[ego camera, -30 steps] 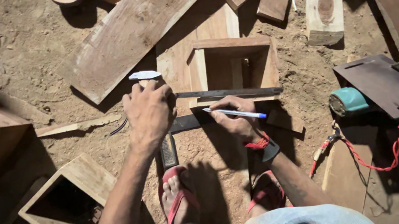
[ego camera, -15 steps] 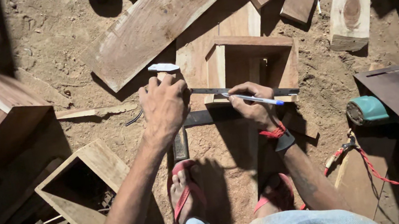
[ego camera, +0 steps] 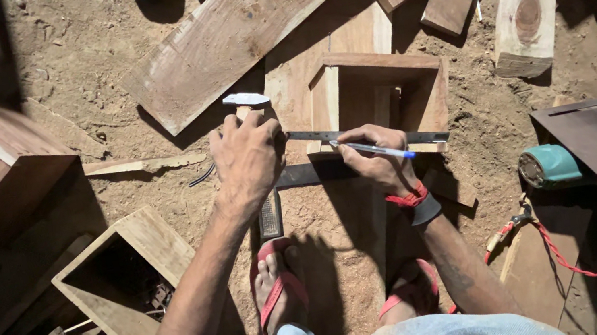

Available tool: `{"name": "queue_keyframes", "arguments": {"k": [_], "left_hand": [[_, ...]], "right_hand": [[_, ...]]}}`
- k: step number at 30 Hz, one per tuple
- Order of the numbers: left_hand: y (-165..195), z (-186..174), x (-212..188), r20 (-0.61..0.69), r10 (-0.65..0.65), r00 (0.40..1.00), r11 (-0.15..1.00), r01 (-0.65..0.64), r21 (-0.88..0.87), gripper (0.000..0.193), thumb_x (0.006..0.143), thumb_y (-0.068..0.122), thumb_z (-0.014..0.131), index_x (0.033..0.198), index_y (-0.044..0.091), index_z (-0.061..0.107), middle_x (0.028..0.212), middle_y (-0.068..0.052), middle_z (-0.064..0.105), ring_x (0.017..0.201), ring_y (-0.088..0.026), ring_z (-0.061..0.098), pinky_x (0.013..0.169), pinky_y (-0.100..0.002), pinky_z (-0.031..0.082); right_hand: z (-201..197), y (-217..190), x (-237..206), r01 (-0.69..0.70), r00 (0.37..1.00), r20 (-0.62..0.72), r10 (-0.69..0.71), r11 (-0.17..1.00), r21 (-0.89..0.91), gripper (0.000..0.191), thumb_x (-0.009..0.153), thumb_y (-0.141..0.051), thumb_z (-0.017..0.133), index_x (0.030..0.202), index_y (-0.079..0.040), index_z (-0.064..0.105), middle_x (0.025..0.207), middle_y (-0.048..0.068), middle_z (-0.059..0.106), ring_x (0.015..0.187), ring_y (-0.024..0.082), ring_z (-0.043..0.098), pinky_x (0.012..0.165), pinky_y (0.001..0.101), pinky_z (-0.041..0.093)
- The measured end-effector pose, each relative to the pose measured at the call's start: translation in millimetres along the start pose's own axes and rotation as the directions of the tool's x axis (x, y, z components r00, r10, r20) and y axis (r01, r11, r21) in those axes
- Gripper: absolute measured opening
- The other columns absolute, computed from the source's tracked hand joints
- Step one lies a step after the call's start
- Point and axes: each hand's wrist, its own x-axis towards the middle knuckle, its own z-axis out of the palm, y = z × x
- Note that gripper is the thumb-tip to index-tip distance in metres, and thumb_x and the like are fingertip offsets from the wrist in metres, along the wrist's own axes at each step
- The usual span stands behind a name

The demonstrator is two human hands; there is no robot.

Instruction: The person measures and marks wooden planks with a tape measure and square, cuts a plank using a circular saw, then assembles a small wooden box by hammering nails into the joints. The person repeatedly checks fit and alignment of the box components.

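- Fingers of the right hand (ego camera: pixel 375 158) pinch a blue-and-white pen (ego camera: pixel 373 149), its tip pointing left at the edge of a dark metal square (ego camera: pixel 358 135).
- Left hand (ego camera: pixel 247 156) presses flat, palm down, on the corner of that square, holding it against the pale board (ego camera: pixel 339 209); the grip is spread, closed around nothing.
- Square's long blade runs across the near rim of an open wooden box (ego camera: pixel 382 83) that sits on the board; its short leg points back toward the feet.
- White hammer head (ego camera: pixel 246 100) shows just beyond the left fingers.
- Feet in red sandals (ego camera: pixel 278 285) rest on the board's near end.
- Left of the board lies another open box (ego camera: pixel 118 281) on sandy ground; a larger dark one stands farther left.
- Long plank (ego camera: pixel 249 25) lies diagonally at the far side, with small offcuts beside it.
- Teal power tool (ego camera: pixel 556 165) with a red cord (ego camera: pixel 577 261) sits to the right, near a dark metal plate.
- Bare sand shows between the plank and the left boxes.
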Motion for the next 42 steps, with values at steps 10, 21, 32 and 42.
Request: {"name": "queue_keyframes", "arguments": {"k": [10,21,32,42], "left_hand": [[-3,5,0,0.001,0.005,1.0,1.0,-0.005,-0.005,0.02,0.094,0.035,0.071,0.097,0.017,0.079,0.09,-0.005,0.066,0.08,-0.02,0.05,0.071,-0.041,0.037],[-3,5,1,-0.009,0.011,1.0,1.0,-0.011,0.021,0.016,0.093,0.03,0.071,0.101,0.019,0.08,0.093,-0.005,0.067,0.084,-0.02,0.053,0.073,-0.043,0.041],[-2,3,2,0.001,0.008,1.0,1.0,-0.008,0.015,0.017,0.093,0.033,0.071,0.099,0.019,0.079,0.095,-0.005,0.068,0.085,-0.022,0.054,0.073,-0.043,0.041],[1,-9,7,0.038,-0.036,0.999,0.993,0.04,-0.113,0.023,0.085,0.04,0.078,0.098,0.022,0.08,0.092,-0.004,0.067,0.087,-0.023,0.057,0.074,-0.045,0.044]], "right_hand": [[2,2,-1,0.014,0.999,-0.033,-0.015,0.999,-0.04,0.016,0.09,-0.01,0.076,0.103,0.0,0.077,0.091,0.011,0.077,0.078,0.014,0.074,0.068,0.0257,0.061],[0,-1,0,-0.013,1.0,0.021,0.013,1.0,-0.008,0.017,0.088,-0.01,0.076,0.102,0.0,0.076,0.091,0.011,0.077,0.078,0.013,0.075,0.068,0.0256,0.061],[2,-3,0,0.011,1.0,-0.029,-0.012,1.0,-0.024,0.015,0.089,-0.01,0.076,0.101,-0.001,0.076,0.092,0.011,0.077,0.079,0.014,0.074,0.07,0.0257,0.061],[-19,19,-39,-0.173,0.984,0.007,0.178,0.95,0.262,0.013,0.089,-0.012,0.074,0.1,-0.004,0.076,0.092,0.008,0.077,0.081,0.013,0.072,0.071,0.0261,0.059]]}}
